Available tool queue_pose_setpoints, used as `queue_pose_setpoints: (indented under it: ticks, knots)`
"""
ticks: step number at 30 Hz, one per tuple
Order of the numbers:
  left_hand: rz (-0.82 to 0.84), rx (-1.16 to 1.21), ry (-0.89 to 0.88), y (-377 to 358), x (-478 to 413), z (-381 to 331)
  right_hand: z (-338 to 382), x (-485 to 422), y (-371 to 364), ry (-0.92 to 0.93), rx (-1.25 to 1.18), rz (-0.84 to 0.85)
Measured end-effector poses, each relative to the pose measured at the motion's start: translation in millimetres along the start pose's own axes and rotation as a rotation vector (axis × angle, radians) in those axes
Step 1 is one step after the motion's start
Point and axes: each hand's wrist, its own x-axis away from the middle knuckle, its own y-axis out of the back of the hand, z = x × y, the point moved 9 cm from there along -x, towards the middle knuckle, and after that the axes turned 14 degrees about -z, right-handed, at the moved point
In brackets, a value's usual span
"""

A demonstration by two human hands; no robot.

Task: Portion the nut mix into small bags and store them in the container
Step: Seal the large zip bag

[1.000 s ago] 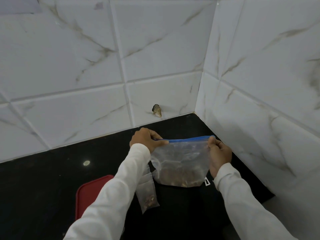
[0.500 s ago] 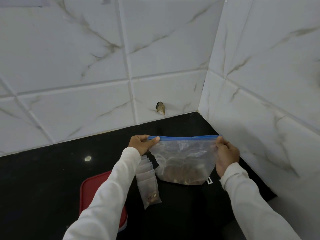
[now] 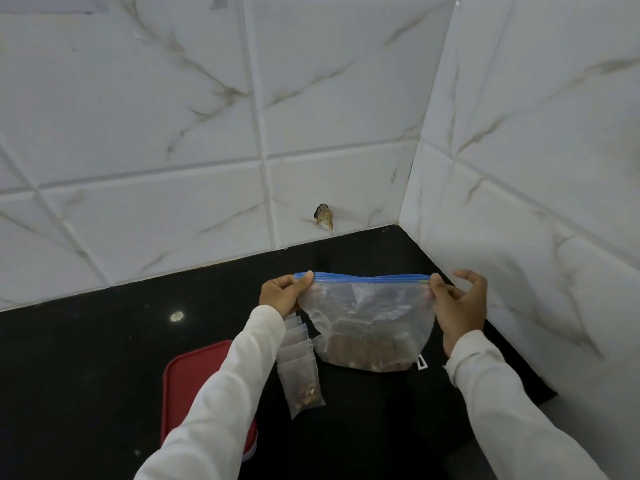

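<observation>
Near the worktop's [image 3: 104, 358] back right corner, one large clear zip bag [image 3: 370, 320] of crinkly soft plastic is held upright, brown nut mix slumped in its bottom. The left hand [image 3: 282, 294] pinches one end of its blue zip strip and the right hand [image 3: 459, 303] pinches the other. Beside the left sleeve lies a fanned stack of small clear bags [image 3: 299, 362], too overlapped to count, the nearest holding nuts. One red rounded-corner lid [image 3: 194, 375] sits toward the glossy black worktop's front edge.

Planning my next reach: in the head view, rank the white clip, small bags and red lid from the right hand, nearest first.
1. White clip, just below the right hand.
2. Small bags, beside the left sleeve.
3. Red lid, farthest left.
</observation>
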Motion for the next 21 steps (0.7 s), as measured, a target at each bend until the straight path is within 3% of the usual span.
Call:
queue_pose_setpoints:
  ticks: [5, 9, 12, 14, 21]
  knots:
    - [-0.19, -0.065, -0.162, 5, 1, -12, 17, 0, 0, 0.242, 0.182, 0.083]
    - [-0.222, -0.226, -0.318, 1, 5, -17, 21, 4, -9, 0.357, 0.307, 0.261]
    - [-0.183, -0.252, -0.322, -1, 1, -15, 20, 7, -11, 0.382, 0.356, 0.376]
    - [-0.112, -0.253, -0.297, -3, -2, -15, 23, 8, -11, 0.505, 0.438, 0.401]
    - [0.163, -0.306, -0.265, -6, 7, -25, 27, 9, -11, 0.587, 0.429, 0.33]
